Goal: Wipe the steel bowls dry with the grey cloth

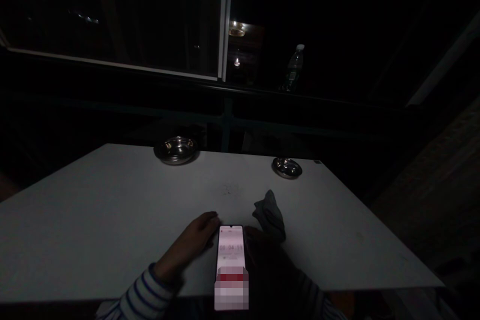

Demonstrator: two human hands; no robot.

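Note:
A phone (230,249) with a lit screen showing timer digits is at the near middle of the white table; its lower part is blurred into blocks. Just left of it, my left hand (197,234) rests on the tabletop, fingers loosely stretched out and holding nothing visible. To the phone's right, my right hand (262,247) lies in deep shadow, so its fingers do not show clearly. A crumpled grey cloth (270,215) lies right beside that hand; whether they touch I cannot tell.
On the white table (123,210), a stack of metal bowls (175,151) sits at the back left and a smaller metal bowl (287,167) at the back right. Beyond the far edge stand a plastic bottle (294,70) and a white-framed window (224,25). The surroundings are very dark.

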